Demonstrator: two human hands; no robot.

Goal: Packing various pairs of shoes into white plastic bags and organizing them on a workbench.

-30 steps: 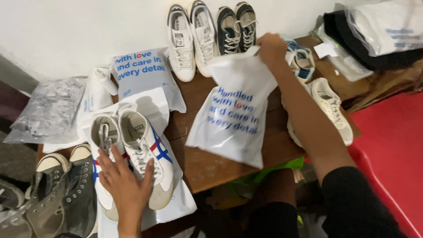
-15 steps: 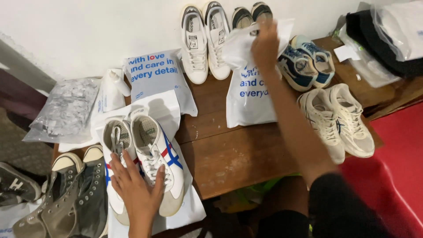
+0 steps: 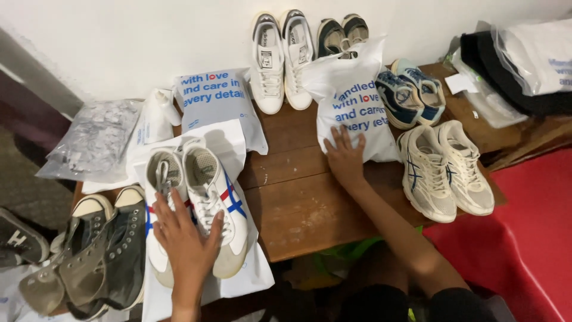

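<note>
- Two bare hands are at work over a worn brown wooden table (image 3: pixel 298 197), the landmark for all that follows.
- The left hand (image 3: pixel 187 238) lies with fingers spread, palm down, on a pair of white leather sneakers with red and blue stripes (image 3: pixel 205 203); it presses on them and is not closed round them.
- That striped pair lies on a flat white plastic bag (image 3: pixel 238 274) at the table's near left corner, toes toward the person.
- The right hand (image 3: pixel 344 156) rests flat and open, fingers apart, on the lower edge of a white plastic bag with blue lettering (image 3: pixel 351 98), which lies on the table's middle, toward the back.
- Just right of that bag, on the table, sit a pair of cream mesh running shoes (image 3: pixel 444 173) and, behind them, a pair of blue and cream trainers (image 3: pixel 411 95).
- At the table's back edge, against the wall, stand a pair of white low-top sneakers (image 3: pixel 280 59) and a pair of dark slip-on shoes (image 3: pixel 342 33).
- At the table's left end lie a pair of grey canvas high-tops (image 3: pixel 95 250), near the striped pair.
- A pale blue padded pouch (image 3: pixel 217 101) rests on the table's back left.
</note>
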